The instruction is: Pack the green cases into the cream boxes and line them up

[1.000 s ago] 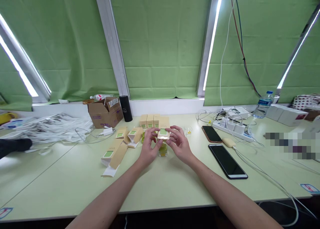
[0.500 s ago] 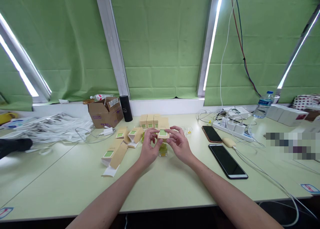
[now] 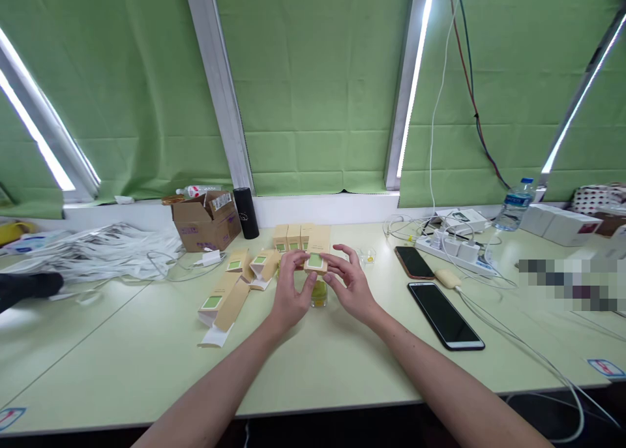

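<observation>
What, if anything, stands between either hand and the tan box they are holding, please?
Nothing visible does: the left hand and right hand touch the tan box from opposite sides. The small jar shows below it, not in between.

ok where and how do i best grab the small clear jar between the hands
Probably pinch the small clear jar with yellow-green contents low on opposite sides, coming from the wearer's side: it sits on the pale green table with its near wall exposed, while the left hand, right hand and green-labelled tan cardboard box crowd in above it.
</observation>
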Action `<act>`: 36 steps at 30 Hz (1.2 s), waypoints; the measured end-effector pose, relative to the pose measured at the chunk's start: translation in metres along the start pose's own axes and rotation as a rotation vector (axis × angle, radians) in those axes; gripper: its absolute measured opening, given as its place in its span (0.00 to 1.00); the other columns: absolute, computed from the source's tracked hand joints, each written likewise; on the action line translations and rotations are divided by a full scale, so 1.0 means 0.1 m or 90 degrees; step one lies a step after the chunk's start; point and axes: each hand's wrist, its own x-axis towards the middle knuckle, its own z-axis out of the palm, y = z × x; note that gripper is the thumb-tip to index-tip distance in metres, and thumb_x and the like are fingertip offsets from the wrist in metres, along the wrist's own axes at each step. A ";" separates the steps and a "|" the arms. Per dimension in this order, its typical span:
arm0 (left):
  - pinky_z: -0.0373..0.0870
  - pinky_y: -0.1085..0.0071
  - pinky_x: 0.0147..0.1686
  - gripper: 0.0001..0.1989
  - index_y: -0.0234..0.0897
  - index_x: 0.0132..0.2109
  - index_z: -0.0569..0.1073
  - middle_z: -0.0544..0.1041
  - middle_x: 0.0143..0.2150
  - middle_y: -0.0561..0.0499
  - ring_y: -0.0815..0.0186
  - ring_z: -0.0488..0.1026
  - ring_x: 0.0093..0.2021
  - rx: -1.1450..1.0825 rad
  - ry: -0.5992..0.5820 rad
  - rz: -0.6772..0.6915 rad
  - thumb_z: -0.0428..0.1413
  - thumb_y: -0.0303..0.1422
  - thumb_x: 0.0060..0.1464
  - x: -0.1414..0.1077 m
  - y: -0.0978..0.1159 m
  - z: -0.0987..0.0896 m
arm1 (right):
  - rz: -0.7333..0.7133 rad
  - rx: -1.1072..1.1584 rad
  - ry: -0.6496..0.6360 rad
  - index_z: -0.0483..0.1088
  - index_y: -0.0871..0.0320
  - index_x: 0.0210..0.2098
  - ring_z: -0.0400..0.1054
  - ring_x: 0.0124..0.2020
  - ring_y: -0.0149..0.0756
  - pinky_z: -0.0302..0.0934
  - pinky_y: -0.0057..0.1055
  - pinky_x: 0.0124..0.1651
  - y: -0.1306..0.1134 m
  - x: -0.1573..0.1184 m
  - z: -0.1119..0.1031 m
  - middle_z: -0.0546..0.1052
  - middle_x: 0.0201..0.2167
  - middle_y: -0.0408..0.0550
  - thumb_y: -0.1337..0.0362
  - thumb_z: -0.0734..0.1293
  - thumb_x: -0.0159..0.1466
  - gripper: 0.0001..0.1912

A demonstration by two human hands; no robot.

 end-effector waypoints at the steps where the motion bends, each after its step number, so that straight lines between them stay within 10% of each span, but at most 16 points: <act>1: 0.70 0.55 0.57 0.15 0.45 0.58 0.70 0.70 0.57 0.42 0.52 0.69 0.60 0.018 0.002 0.005 0.58 0.38 0.66 0.00 0.01 -0.01 | -0.014 -0.022 -0.005 0.74 0.43 0.62 0.69 0.63 0.49 0.70 0.50 0.65 -0.02 0.00 0.00 0.57 0.68 0.54 0.55 0.70 0.71 0.20; 14: 0.64 0.48 0.66 0.19 0.44 0.59 0.75 0.74 0.61 0.41 0.49 0.69 0.64 0.004 0.076 -0.083 0.59 0.43 0.65 0.03 -0.06 -0.02 | -0.157 -0.180 -0.147 0.55 0.41 0.75 0.40 0.80 0.51 0.51 0.59 0.75 -0.15 -0.07 -0.01 0.43 0.80 0.45 0.65 0.65 0.72 0.35; 25: 0.72 0.56 0.54 0.30 0.40 0.59 0.67 0.79 0.50 0.43 0.56 0.77 0.51 -0.115 0.099 -0.244 0.66 0.48 0.56 0.20 -0.17 -0.15 | -0.230 -0.227 -0.141 0.68 0.48 0.64 0.70 0.65 0.47 0.57 0.60 0.73 -0.06 -0.08 0.00 0.78 0.60 0.52 0.70 0.62 0.70 0.25; 30: 0.75 0.51 0.55 0.34 0.36 0.50 0.75 0.81 0.51 0.41 0.49 0.80 0.51 -0.220 0.049 -0.372 0.75 0.45 0.37 0.47 -0.26 -0.39 | -0.105 -0.352 -0.102 0.75 0.50 0.50 0.72 0.50 0.51 0.70 0.53 0.52 0.01 -0.02 -0.07 0.81 0.43 0.52 0.68 0.67 0.66 0.13; 36: 0.75 0.50 0.54 0.29 0.35 0.47 0.80 0.84 0.46 0.42 0.49 0.81 0.49 -0.232 -0.080 -0.400 0.75 0.35 0.34 0.51 -0.37 -0.58 | 0.028 -0.462 -0.180 0.73 0.52 0.54 0.70 0.52 0.53 0.66 0.51 0.54 0.07 -0.03 -0.03 0.81 0.49 0.53 0.64 0.78 0.58 0.25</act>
